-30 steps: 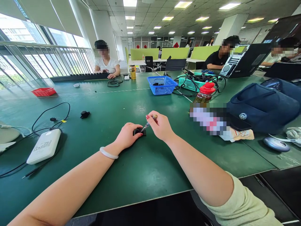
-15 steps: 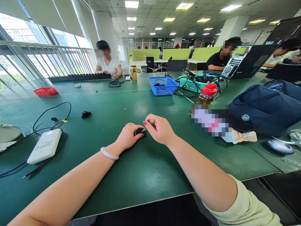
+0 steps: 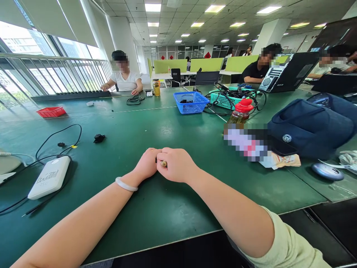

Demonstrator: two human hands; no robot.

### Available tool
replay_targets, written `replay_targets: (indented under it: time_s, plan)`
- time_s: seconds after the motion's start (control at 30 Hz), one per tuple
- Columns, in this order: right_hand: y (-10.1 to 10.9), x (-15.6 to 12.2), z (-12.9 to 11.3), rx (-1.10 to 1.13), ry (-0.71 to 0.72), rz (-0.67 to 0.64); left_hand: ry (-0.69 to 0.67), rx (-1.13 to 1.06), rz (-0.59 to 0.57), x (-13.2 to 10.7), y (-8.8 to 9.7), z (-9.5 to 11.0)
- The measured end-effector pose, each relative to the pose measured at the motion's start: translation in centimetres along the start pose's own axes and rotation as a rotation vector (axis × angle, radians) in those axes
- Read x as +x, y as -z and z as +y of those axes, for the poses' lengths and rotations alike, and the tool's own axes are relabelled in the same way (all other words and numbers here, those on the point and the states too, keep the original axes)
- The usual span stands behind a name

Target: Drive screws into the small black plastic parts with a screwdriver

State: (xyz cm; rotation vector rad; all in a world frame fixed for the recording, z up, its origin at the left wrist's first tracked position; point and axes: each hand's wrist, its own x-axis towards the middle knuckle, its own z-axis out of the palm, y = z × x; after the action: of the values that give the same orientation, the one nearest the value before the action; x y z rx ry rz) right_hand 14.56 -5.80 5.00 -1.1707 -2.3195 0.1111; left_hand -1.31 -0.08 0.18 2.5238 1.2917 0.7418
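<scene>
My two hands meet at the middle of the green table [image 3: 173,212]. My right hand [image 3: 176,165] is closed round a small screwdriver [image 3: 163,163], of which only the brown butt end shows between the fingers. My left hand [image 3: 147,162], with a pale bangle at the wrist, is curled beside it with the fingers closed. The small black part seen earlier under it is now hidden behind both hands, apart from a dark sliver between them.
A white power bank [image 3: 49,177] with black cables lies at the left, a small black part [image 3: 98,138] beyond it. A blue basket [image 3: 190,102], a red-capped bottle [image 3: 239,113] and a dark blue bag [image 3: 309,126] stand to the right. Other people sit at the far side.
My right hand has tipped the screwdriver down and drawn in against my left hand, and both now cover the black part.
</scene>
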Motion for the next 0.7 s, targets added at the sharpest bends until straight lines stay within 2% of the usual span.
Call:
replay_targets:
  time_s: [0.1, 0.3, 0.4, 0.5, 0.63, 0.7]
  plan:
    - [0.3, 0.0, 0.5, 0.003, -0.028, 0.003, -0.026, 0.013, -0.038, 0.1, -0.2, -0.5]
    - [-0.2, 0.1, 0.9, 0.034, 0.064, -0.047, -0.039, -0.014, -0.069, 0.1, -0.2, -1.0]
    - [-0.4, 0.2, 1.5, 0.115, 0.037, 0.006, -0.026, -0.031, -0.06, 0.0, -0.3, -1.1]
    - [-0.3, 0.4, 2.7, 0.295, -0.073, 0.127, 0.023, -0.017, -0.026, -0.2, -0.2, -1.0]
    - [-0.8, 0.8, 4.9, 0.615, -0.305, 0.338, 0.09, -0.01, -0.037, -0.3, 0.1, -0.5]
    - [-1.3, 1.1, 5.9, 0.735, -0.429, 0.383, 0.111, -0.017, -0.048, -0.3, 0.3, -0.3]
